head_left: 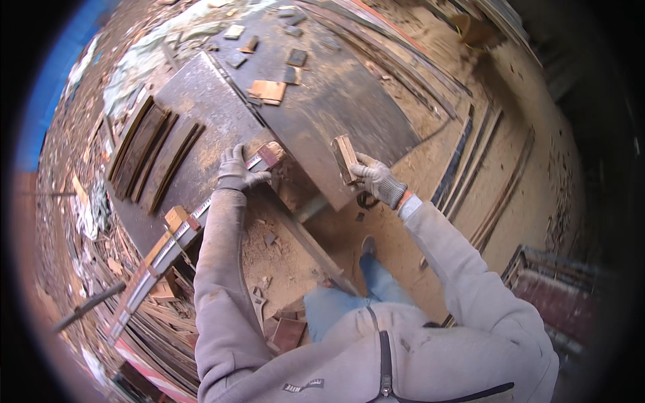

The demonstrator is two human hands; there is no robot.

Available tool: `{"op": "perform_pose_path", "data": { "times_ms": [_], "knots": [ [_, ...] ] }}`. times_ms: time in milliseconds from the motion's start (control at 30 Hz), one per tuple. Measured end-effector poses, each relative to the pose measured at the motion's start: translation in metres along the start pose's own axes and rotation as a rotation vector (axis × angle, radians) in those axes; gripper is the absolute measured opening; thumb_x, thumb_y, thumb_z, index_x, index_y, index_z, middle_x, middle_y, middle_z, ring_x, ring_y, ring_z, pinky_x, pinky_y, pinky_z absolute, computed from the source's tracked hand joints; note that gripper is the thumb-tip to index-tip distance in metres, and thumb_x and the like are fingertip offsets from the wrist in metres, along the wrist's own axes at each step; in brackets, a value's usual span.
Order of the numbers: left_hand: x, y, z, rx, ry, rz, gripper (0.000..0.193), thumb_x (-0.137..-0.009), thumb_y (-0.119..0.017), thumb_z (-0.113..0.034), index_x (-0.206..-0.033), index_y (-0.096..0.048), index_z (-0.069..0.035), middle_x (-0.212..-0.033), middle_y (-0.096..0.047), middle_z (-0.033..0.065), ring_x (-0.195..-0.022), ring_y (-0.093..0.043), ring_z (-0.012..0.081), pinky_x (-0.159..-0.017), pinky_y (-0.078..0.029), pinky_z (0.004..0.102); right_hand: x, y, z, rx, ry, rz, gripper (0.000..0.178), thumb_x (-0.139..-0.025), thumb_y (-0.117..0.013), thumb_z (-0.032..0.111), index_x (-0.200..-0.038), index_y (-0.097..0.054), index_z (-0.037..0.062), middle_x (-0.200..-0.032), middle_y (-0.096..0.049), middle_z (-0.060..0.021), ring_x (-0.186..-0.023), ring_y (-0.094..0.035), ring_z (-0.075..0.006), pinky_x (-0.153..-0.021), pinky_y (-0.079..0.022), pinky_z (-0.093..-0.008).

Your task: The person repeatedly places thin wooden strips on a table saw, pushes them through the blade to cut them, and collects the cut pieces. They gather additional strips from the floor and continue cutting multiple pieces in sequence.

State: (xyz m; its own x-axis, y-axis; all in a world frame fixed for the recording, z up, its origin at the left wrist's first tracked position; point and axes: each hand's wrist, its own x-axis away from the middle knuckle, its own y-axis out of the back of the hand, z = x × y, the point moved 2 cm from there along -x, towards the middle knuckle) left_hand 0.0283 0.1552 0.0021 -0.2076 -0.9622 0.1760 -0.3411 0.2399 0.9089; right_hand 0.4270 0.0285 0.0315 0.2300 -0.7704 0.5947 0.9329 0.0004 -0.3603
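We see matt, dusty dark tabletop (pixel 322 107), rough wood block (pixel 345 158), knit cloth gloves, sawdust-coated fleece sleeves, metal straightedge (pixel 168 252).

**Counts**

Two gloved hands showing: left (pixel 236 171), right (pixel 377 178). One wood block (pixel 345 158) sitting in the right. One long rail (pixel 176 243) lying under the left. Two dark boards lying on the bench: left board (pixel 195 101), right board (pixel 336 101). Four curved strips (pixel 153 156) resting on the left one. About seven small offcuts (pixel 267 91) scattering over the far end; exact number hard to tell.
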Motion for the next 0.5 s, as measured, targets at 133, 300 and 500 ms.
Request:
{"op": "perform_pose_path", "data": {
  "times_ms": [133,300,500],
  "knots": [
    [0.048,0.017,-0.024,-0.200,-0.389,-0.206,0.049,-0.087,-0.077,-0.046,-0.119,-0.075,-0.009,-0.116,-0.067,0.0201,-0.110,-0.061,0.0430,-0.097,-0.050,0.0492,0.063,-0.006,-0.033,-0.233,-0.069,0.087,0.056,-0.104,-0.066,0.032,-0.152,-0.046,0.0107,-0.121,-0.069,-0.0106,-0.108,-0.071,-0.0236,-0.081,-0.061,-0.0376],
    [0.062,0.013,-0.104,0.181,0.088,0.212,0.047,-0.091,-0.072,-0.043,-0.115,-0.079,-0.003,-0.127,-0.064,0.0271,-0.121,-0.062,0.0407,-0.107,-0.049,0.0459,0.146,0.019,-0.067,-0.240,-0.032,-0.091,0.068,-0.101,-0.068,0.027,-0.159,-0.039,0.0092,-0.123,-0.067,-0.0166,-0.099,-0.072,-0.0260,-0.076,-0.059,-0.0364],
    [0.109,-0.024,-0.171,0.566,-0.244,-0.010,0.028,-0.102,-0.065,-0.024,-0.117,-0.069,-0.001,-0.105,-0.070,0.0139,-0.088,-0.070,0.0230,-0.079,-0.056,0.0353,0.166,-0.005,-0.029,-0.384,0.227,-0.032,0.053,-0.101,-0.068,0.021,-0.148,-0.051,0.0038,-0.116,-0.071,-0.0108,-0.095,-0.071,-0.0199,-0.080,-0.059,-0.0333]
  ]
}}
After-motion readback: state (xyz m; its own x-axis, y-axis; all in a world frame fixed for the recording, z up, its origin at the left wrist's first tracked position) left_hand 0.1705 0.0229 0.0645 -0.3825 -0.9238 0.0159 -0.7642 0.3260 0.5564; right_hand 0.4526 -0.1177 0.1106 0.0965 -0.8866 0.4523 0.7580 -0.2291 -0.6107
